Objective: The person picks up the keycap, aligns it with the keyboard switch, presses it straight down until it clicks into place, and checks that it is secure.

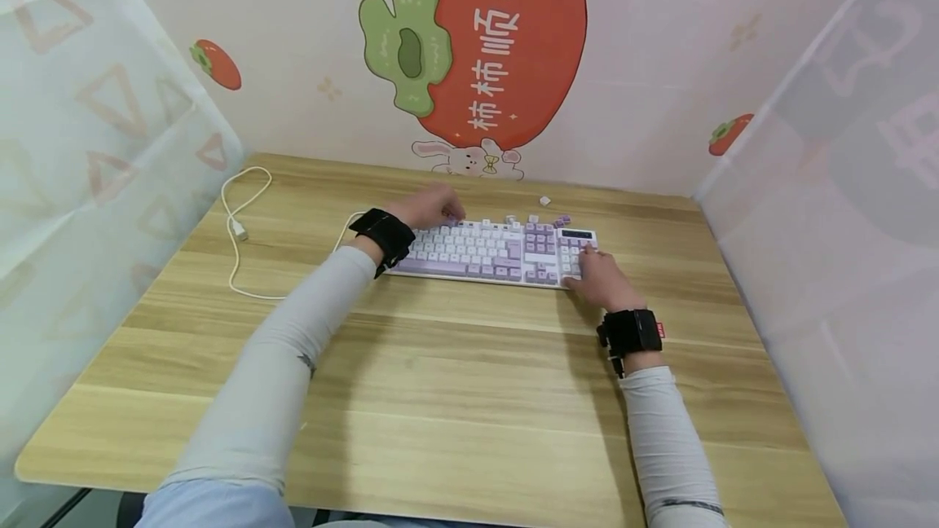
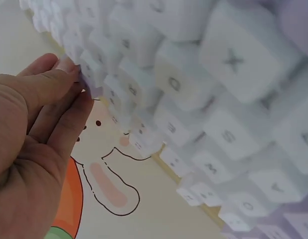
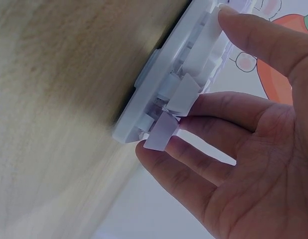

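A white and purple keyboard (image 1: 469,247) lies across the back half of the table. My left hand (image 1: 433,206) is at its far edge, over the top row. In the left wrist view, the thumb and fingers (image 2: 69,74) pinch a purple keycap (image 2: 92,85) at the end of that row, partly hidden by the fingertips. At the keyboard's right end my right hand (image 1: 605,279) rests, thumb near the front corner. The right wrist view shows its fingers (image 3: 169,172) extended against a purple keycap (image 3: 163,132) and a white keycap (image 3: 184,95) along the side.
Behind the keyboard lie a loose white keycap (image 1: 544,201) and a purple keycap cluster (image 1: 562,221). A white cable (image 1: 238,263) with its plug (image 1: 239,229) loops on the left of the wooden table (image 1: 455,398). A printed wall (image 1: 638,63) rises behind.
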`<action>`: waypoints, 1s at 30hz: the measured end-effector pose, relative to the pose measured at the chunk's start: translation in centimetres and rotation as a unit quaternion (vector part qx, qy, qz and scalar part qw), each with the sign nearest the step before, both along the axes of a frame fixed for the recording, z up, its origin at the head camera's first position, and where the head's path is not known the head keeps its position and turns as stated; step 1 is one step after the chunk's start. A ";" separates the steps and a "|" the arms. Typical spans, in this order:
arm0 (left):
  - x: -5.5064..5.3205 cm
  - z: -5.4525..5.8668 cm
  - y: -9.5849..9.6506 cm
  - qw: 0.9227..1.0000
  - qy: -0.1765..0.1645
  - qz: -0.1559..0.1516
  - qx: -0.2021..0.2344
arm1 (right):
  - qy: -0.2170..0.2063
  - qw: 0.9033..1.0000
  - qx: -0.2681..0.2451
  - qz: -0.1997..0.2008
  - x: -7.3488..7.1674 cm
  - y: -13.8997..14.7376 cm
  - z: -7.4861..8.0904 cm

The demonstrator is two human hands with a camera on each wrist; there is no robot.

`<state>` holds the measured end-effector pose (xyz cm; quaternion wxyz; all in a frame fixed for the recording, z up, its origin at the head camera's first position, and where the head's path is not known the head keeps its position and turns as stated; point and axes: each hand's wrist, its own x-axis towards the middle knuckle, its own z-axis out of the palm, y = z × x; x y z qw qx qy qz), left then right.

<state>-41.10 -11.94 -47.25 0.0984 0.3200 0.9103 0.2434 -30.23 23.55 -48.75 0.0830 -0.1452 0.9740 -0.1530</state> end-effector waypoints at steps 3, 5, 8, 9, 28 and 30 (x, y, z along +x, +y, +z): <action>0.2 -0.1 0.0 1.000 -0.010 0.005 0.006 | -0.003 1.000 0.001 0.002 0.0 -0.1 -0.2; 0.3 0.0 0.0 1.000 -0.016 0.012 0.011 | -0.006 1.000 -0.002 0.002 0.0 -0.1 -0.3; 0.5 -0.1 0.1 1.000 -0.002 0.012 0.014 | -0.011 1.000 -0.004 0.000 0.0 -0.1 -0.3; 0.5 -0.1 0.2 1.000 0.003 0.008 0.013 | -0.011 1.000 -0.006 -0.002 0.0 0.0 -0.3; 1.1 -0.8 0.9 0.998 0.049 -0.010 -0.036 | -0.010 1.000 0.001 0.004 -0.3 0.0 -0.3; 0.4 -0.7 0.6 1.000 0.011 0.008 -0.002 | -0.009 1.000 0.000 0.003 -0.4 0.1 -0.3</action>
